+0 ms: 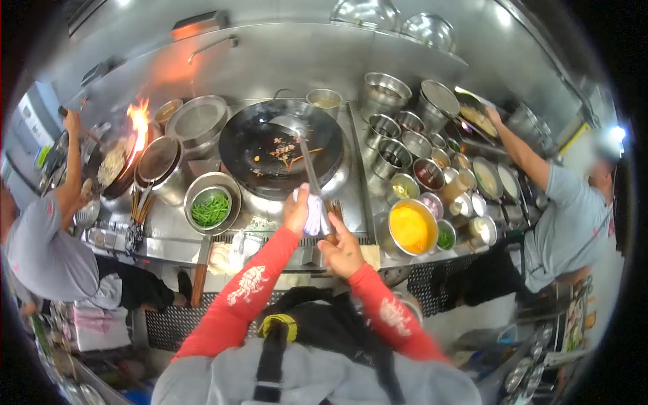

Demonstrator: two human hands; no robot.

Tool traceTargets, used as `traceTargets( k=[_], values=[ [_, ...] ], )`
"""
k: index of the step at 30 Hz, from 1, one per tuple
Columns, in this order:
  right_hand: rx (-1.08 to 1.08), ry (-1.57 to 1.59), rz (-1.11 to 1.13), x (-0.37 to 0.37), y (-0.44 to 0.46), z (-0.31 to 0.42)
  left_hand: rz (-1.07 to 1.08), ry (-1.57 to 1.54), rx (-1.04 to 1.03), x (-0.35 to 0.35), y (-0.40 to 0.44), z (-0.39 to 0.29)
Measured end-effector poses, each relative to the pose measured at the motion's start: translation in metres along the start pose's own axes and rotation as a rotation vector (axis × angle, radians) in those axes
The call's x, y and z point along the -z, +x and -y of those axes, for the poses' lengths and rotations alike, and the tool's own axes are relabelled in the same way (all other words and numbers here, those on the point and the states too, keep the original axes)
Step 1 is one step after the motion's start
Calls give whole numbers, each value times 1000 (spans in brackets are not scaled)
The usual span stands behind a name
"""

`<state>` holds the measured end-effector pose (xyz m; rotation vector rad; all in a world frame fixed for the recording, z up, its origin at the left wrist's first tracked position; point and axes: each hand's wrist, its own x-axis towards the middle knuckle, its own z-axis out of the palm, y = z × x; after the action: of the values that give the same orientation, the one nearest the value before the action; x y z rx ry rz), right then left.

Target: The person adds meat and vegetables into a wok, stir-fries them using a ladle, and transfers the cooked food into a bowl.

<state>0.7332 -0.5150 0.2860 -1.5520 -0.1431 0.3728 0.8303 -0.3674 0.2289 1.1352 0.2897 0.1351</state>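
Note:
A large black wok [243,145] sits on the stove in front of me, with bits of food scattered in its middle. My left hand [295,212] is closed round a white and purple cloth [315,214] at the wok's front edge. My right hand [342,248] is closed on the brown wooden handle [331,236] of a ladle. The ladle's metal shaft [310,165] passes beside the cloth, and its bowl [289,124] rests inside the wok near the back.
Left stand a strainer of green beans [211,206], lidded pots and a flaming wok [125,169] by a co-worker [54,236]. Right are a pot of yellow liquid [410,227], several metal containers and another co-worker [567,216] reaching toward a pan [478,120].

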Motion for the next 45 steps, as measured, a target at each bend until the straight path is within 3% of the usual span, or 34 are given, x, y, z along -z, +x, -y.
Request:
traceTargets(
  k=[3, 4, 5, 7, 8, 11, 14, 18, 20, 22, 23, 26, 27, 28, 30, 32, 33, 36, 37, 39, 42, 44, 45],
  values=[
    [-49, 45, 116, 22, -5, -3, -76, 200, -73, 59, -6, 50],
    [109, 9, 153, 38, -1, -24, -71, 65, -37, 67, -28, 44],
    [246, -171, 115, 56, 5, -34, -70, 75, 108, 90, -37, 49],
    [187, -566, 130, 71, -21, 6, 18, -1, 351, 117, -65, 37],
    [173, -767, 139, 76, -25, 23, 16, 26, 286, 124, -69, 41],
    [338, -797, 229, 105, 5, -2, 84, 157, 135, 148, -66, 103],
    [213, -829, 122, 107, 74, -17, -43, 883, 94, 131, -65, 97],
    [115, -580, -122, 68, 156, -25, -160, 1001, -19, 116, -64, 113],
    [247, -731, -165, 64, 195, -67, -103, 1039, -46, 114, -68, 106],
    [18, -584, -107, 21, 159, -31, -88, 1104, -36, 116, -71, 103],
    [-26, -560, -33, 12, 139, -7, -128, 1117, -5, 116, -70, 104],
    [-38, -696, 173, 15, 70, 41, -208, 1093, -199, 130, -73, 128],
    [-33, -770, 233, 21, 48, 50, -108, 1085, -144, 132, -78, 119],
    [102, -799, 269, 26, 33, 54, -4, 1078, -94, 134, -77, 105],
    [354, -863, 321, 35, 4, 54, 56, 1140, -297, 148, -73, 119],
    [-96, -858, 344, 35, 19, 76, 91, 1156, -165, 141, -81, 91],
    [-58, -876, 297, 36, 40, 76, 45, 1165, -80, 127, -92, 61],
    [118, -882, 73, 44, 129, 38, 19, 1145, -539, 135, -102, 58],
    [168, -928, 1, 42, 151, 19, 25, 1020, -580, 130, -110, 44],
    [264, -1026, -137, 30, 180, 1, 44, 954, -462, 138, -128, 37],
    [92, -1108, 90, 14, 137, 21, -7, 790, -348, 148, -159, 24],
    [318, -923, 207, 46, 117, -10, -63, 821, -357, 171, -171, 24],
    [377, -968, 227, 48, 84, 17, -101, 832, -350, 181, -181, 26]
  ],
)
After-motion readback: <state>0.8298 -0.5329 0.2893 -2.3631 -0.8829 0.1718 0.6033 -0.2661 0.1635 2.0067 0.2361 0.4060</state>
